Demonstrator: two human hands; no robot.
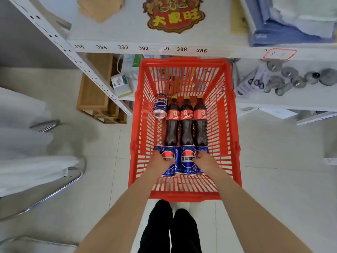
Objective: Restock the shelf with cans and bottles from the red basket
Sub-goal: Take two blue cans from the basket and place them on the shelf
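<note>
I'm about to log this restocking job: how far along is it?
Barely begun. No cans or bottles show on the shelf. In hand: the left hand and right hand each rest on a blue can in the near row of the red basket. Left: that row, three cola bottles and the lone can.

**Bare arms, black trousers**

The person's two arms are bare along their whole visible length, with no sleeve, cuff, watch, bracelet or ring showing on either. The left hand [160,162] and the right hand [205,162] wear no gloves. Below and between the forearms, two legs [171,229] show in plain black trousers, smooth and without any visible pattern, seam detail or marking. The feet cannot be made out separately from the dark cloth.
</note>
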